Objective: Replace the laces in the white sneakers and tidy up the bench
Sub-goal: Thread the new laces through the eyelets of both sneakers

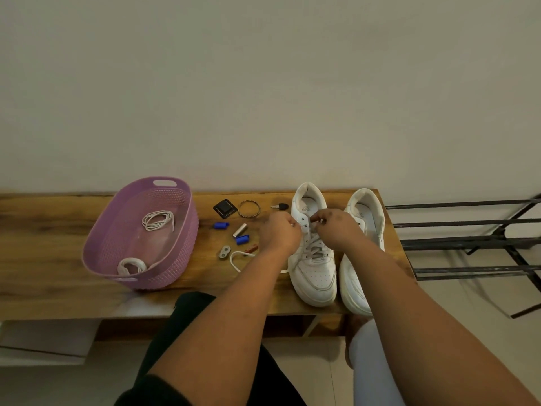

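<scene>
Two bare hands meet over the top eyelets of one white sneaker on a wooden bench (58, 288). The left hand (279, 232) has its fingers curled and pinches a white lace (313, 244) at the sneaker's left upper eyelets. The right hand (336, 227) also has curled fingers and pinches the lace end at the opposite eyelets, just across the tongue from the left hand.

There are two white sneakers, side by side, toes toward the person. The laced sneaker (316, 276) lies directly under both hands, with the lace crossing its lower eyelets below the grip. The second sneaker (355, 285) sits just right of the right hand, partly hidden by the right forearm; whether it has a lace cannot be told.

Left of the left hand lie small loose items: one black square object (224, 208), one braided ring (248, 208), one small dark key-like piece (280, 206), two blue caps (221, 225) (243, 239), one silver cylinder (240, 230), one grey clip (224, 252), one reddish-brown piece (252, 248), and one loose white lace end (235, 260) curling under the left forearm.

Further left stands one purple basket (178, 259), well apart from the hands. It holds two white lace bundles: a coiled bundle (158, 219) at the back and a folded bundle (130, 266) at the front.

Right of the bench, beyond the right hand, stands one black metal rack (468, 241).
</scene>
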